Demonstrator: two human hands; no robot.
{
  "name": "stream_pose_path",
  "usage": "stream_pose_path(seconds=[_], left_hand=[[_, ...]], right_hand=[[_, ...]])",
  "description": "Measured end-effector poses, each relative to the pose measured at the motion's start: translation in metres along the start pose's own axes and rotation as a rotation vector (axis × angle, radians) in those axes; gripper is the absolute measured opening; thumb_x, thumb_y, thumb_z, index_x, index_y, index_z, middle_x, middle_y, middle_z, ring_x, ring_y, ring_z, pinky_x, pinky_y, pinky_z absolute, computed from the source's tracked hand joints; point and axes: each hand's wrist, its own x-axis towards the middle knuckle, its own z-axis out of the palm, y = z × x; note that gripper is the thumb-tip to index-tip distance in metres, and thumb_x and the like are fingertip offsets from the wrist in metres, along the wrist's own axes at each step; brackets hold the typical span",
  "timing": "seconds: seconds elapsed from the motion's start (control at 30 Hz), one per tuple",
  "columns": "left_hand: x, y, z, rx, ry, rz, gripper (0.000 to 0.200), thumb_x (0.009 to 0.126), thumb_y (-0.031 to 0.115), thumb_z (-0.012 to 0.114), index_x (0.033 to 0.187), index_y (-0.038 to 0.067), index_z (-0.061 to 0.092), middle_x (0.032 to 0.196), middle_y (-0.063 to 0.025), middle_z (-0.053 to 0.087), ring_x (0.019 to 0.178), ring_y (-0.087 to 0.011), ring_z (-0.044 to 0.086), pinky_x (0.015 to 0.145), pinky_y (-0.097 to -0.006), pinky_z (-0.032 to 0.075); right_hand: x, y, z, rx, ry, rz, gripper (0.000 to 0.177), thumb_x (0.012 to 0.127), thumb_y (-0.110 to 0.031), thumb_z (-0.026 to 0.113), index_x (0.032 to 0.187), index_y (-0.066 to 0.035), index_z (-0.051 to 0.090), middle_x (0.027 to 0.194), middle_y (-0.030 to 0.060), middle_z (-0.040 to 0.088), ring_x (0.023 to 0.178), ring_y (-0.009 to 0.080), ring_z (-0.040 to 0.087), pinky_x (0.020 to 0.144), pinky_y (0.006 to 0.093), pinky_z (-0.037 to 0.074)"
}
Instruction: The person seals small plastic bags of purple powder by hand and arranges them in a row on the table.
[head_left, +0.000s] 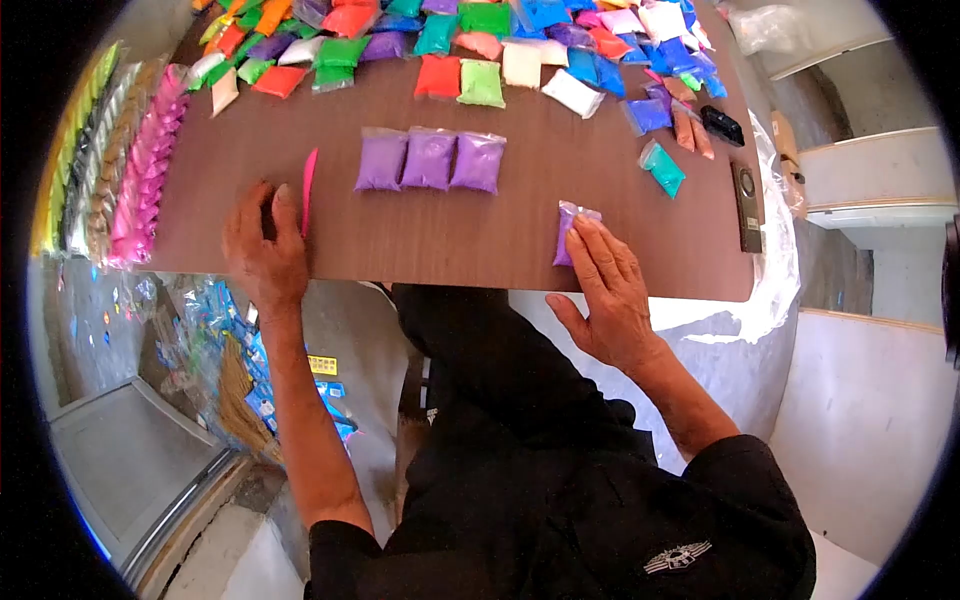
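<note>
My right hand (608, 290) lies with its fingers extended over a small purple packet (565, 245), covering part of it near the table's front edge. Three more purple packets (431, 160) sit side by side in a row at the middle of the table. On the left, my left hand (265, 245) rests at the table edge, its fingers loosely bent and the thumb apart, with nothing visible in it. Just beside its thumb lies a pink plastic knife (310, 190), not gripped.
Many coloured packets (482, 82) are heaped along the far side of the brown table (330, 240). Rows of pink packets (145, 180) and other colours stand at the left edge. At right are a teal packet (662, 168), a black object (722, 125) and a dark phone-like device (747, 207).
</note>
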Motion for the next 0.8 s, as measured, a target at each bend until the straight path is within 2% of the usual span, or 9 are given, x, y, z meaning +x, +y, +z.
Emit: stream_pose_path(seconds=[0.07,0.23,0.37,0.43,0.5,0.8], left_hand=[[0.002,-0.001,0.002,0.035,0.030,0.031,0.022,0.095,0.022,0.068,0.106,0.003,0.071,0.111,-0.0128,0.072,0.102,-0.0328,0.066,0.091,-0.0429,0.050],[0.005,0.000,-0.002,0.064,0.042,0.069,0.021,0.095,0.022,0.068,0.106,0.003,0.071,0.113,-0.0126,0.071,0.103,-0.0331,0.066,0.092,-0.0430,0.050],[0.001,0.002,-0.004,0.087,0.035,0.049,0.023,0.096,0.023,0.067,0.105,0.003,0.070,0.114,-0.0130,0.071,0.104,-0.0343,0.065,0.093,-0.0447,0.049],[0.000,0.003,-0.004,0.087,0.019,0.041,0.023,0.096,0.024,0.066,0.105,0.002,0.071,0.114,-0.0133,0.071,0.104,-0.0348,0.065,0.094,-0.0451,0.049],[0.000,0.003,-0.005,0.087,0.003,0.036,0.024,0.096,0.024,0.066,0.104,0.002,0.071,0.114,-0.0137,0.071,0.104,-0.0352,0.065,0.094,-0.0455,0.048],[0.004,0.002,-0.001,0.040,0.055,0.023,0.022,0.095,0.022,0.067,0.104,0.002,0.072,0.113,-0.0138,0.072,0.104,-0.0349,0.066,0.094,-0.0446,0.050]], right_hand=[[-0.001,0.001,0.001,-0.004,0.001,0.000,0.072,0.087,-0.031,0.074,0.144,0.005,0.048,0.153,0.0230,0.044,0.142,0.0383,0.042,0.115,0.0500,0.033],[0.003,-0.002,-0.005,0.028,0.002,-0.002,0.071,0.086,-0.022,0.075,0.145,0.005,0.047,0.150,0.0245,0.047,0.141,0.0401,0.043,0.115,0.0481,0.035],[0.004,0.004,-0.015,0.105,-0.040,0.007,0.072,0.085,-0.025,0.077,0.144,0.004,0.049,0.152,0.0229,0.044,0.142,0.0381,0.042,0.114,0.0481,0.036],[0.004,0.005,-0.016,0.137,0.061,0.012,0.074,0.083,-0.022,0.079,0.145,0.003,0.048,0.153,0.0231,0.043,0.142,0.0385,0.041,0.114,0.0474,0.037],[0.005,0.002,-0.020,0.094,0.048,0.021,0.076,0.082,-0.022,0.079,0.146,0.004,0.046,0.154,0.0237,0.042,0.143,0.0389,0.040,0.114,0.0472,0.036],[0.002,0.005,-0.005,0.010,-0.003,-0.018,0.073,0.087,-0.029,0.075,0.145,0.005,0.046,0.153,0.0240,0.043,0.143,0.0384,0.040,0.115,0.0500,0.033]])
